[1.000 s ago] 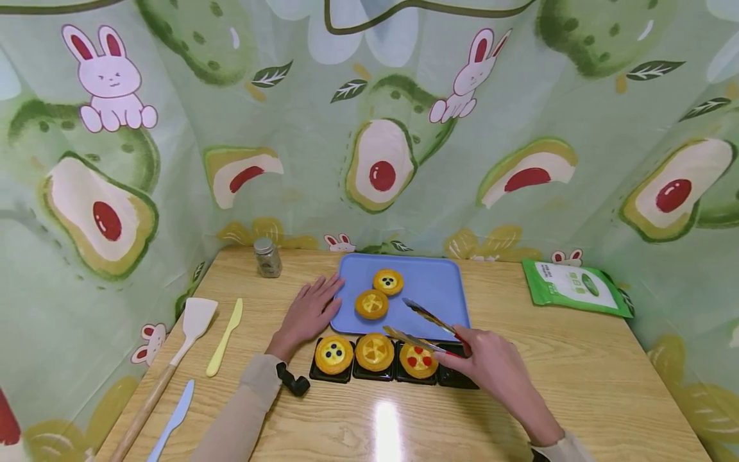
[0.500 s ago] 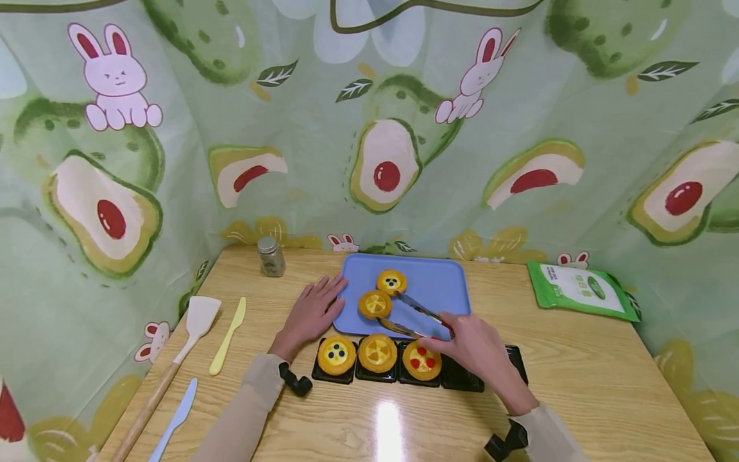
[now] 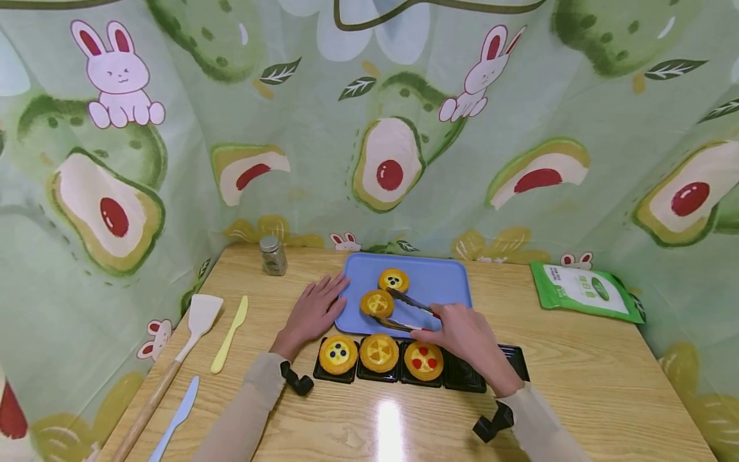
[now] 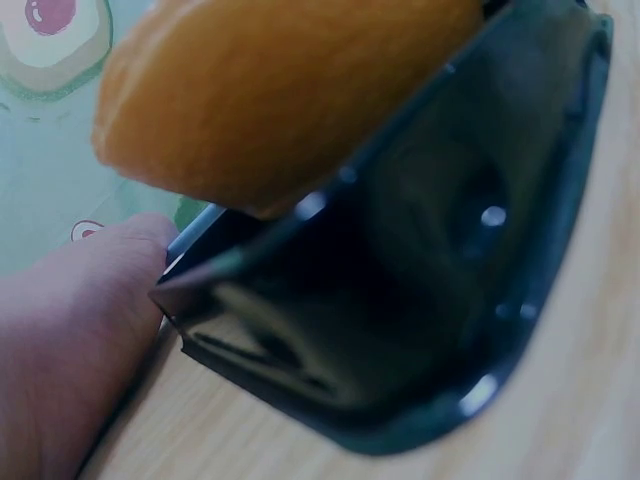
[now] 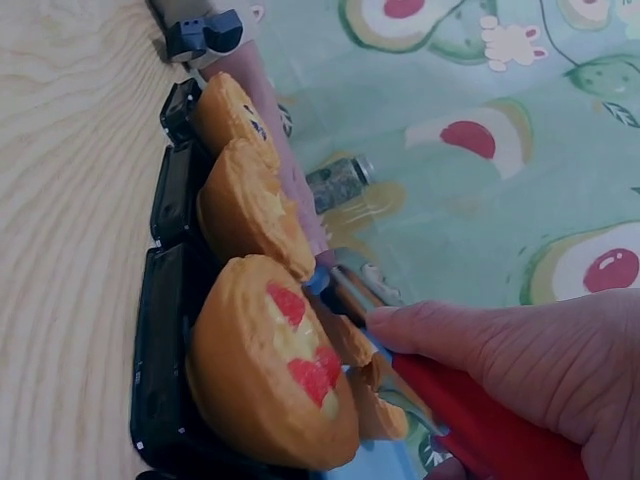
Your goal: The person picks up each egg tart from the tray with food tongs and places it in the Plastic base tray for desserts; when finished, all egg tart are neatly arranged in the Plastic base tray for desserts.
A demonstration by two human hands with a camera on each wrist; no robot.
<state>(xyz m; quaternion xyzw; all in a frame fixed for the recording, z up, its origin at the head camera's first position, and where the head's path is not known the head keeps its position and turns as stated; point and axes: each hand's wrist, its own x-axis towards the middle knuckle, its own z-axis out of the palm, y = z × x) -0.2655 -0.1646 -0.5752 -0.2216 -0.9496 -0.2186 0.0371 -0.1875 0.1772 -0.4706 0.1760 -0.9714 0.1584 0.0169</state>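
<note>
My right hand (image 3: 462, 333) grips metal tongs (image 3: 404, 311) with a red handle (image 5: 480, 425); their open tips sit on either side of a yellow-topped tart (image 3: 377, 303) on the blue tray (image 3: 444, 282). A second tart with dark dots (image 3: 394, 280) lies behind it on the tray. My left hand (image 3: 312, 314) rests flat with straight fingers on the table, touching the tray's left edge. In front, a black mould tray (image 3: 508, 359) holds three tarts (image 3: 379, 353); the left wrist view shows one tart (image 4: 280, 90) and the mould (image 4: 420, 300) up close.
On the wooden table (image 3: 577, 385), a spice jar (image 3: 273, 255) stands at the back left. A spatula (image 3: 190, 327), a yellow knife (image 3: 229, 333) and a blue knife (image 3: 176, 417) lie at the left. A green pouch (image 3: 583, 290) lies at the right. Patterned cloth walls surround the table.
My right hand has carried the tongs from over the black mould tray back and left onto the blue tray, bringing the tips around the yellow-topped tart. The left hand has stayed put.
</note>
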